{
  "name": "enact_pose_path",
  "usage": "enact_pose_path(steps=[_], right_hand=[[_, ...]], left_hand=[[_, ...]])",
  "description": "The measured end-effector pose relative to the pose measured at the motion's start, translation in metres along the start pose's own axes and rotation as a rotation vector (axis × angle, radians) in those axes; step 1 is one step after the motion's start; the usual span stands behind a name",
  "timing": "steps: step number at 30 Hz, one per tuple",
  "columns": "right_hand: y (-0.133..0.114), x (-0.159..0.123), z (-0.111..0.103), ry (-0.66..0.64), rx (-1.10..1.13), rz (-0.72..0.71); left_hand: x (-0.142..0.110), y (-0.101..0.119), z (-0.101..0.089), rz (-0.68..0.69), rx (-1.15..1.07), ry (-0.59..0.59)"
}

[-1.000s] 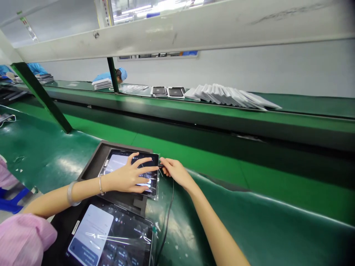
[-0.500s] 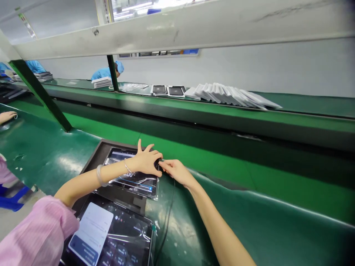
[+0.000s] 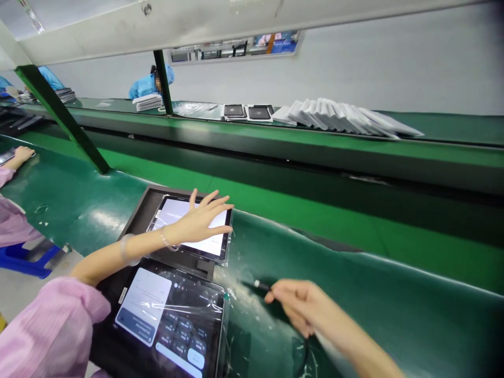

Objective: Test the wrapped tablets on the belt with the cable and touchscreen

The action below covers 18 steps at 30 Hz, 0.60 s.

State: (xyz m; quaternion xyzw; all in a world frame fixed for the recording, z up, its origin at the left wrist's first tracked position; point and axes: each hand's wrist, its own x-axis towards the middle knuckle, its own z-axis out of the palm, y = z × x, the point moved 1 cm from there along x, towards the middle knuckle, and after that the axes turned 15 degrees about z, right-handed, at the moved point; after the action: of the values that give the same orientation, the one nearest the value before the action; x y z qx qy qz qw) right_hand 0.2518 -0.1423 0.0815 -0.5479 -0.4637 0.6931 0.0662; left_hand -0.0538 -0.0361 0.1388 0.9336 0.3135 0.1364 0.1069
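At centre left of the frame: left hand (image 3: pixel 199 220), fingers spread flat on lit tablet (image 3: pixel 185 227) in dark tray (image 3: pixel 137 218). Lower centre: right hand (image 3: pixel 299 304) pinching cable plug (image 3: pixel 258 285). Best kept steady, plug level with the tablet edge. Port hidden; cable blurred below.

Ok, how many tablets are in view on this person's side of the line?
2. One tablet lies in the dark tray under the left hand; the other tablet lies nearer, bottom left. Two more dark devices sit on the far bench; others may be hidden.
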Motion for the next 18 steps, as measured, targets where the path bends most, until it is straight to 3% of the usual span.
enact_pose_path(steps=[3,6,10,13,15,18], right_hand=[[0.019,-0.015,0.063,-0.025,0.037,0.067],[0.02,-0.017,0.098,0.024,0.014,0.046],[0.021,-0.011,0.104,0.02,0.089,0.051],[0.026,-0.009,0.102,-0.027,0.135,0.063],[0.025,-0.009,0.104,-0.046,0.139,0.067],[0.017,-0.007,0.109,-0.011,0.104,0.067]], left_hand=[[-0.066,0.013,-0.018,-0.109,-0.018,0.052],[-0.14,0.023,-0.027,-0.266,-0.045,0.127],[-0.229,0.036,-0.015,-0.563,-0.135,0.267],[-0.275,0.052,0.007,-0.824,-0.23,0.303],[-0.291,0.066,0.021,-0.914,-0.302,0.305],[-0.292,0.083,0.034,-0.932,-0.34,0.361]])
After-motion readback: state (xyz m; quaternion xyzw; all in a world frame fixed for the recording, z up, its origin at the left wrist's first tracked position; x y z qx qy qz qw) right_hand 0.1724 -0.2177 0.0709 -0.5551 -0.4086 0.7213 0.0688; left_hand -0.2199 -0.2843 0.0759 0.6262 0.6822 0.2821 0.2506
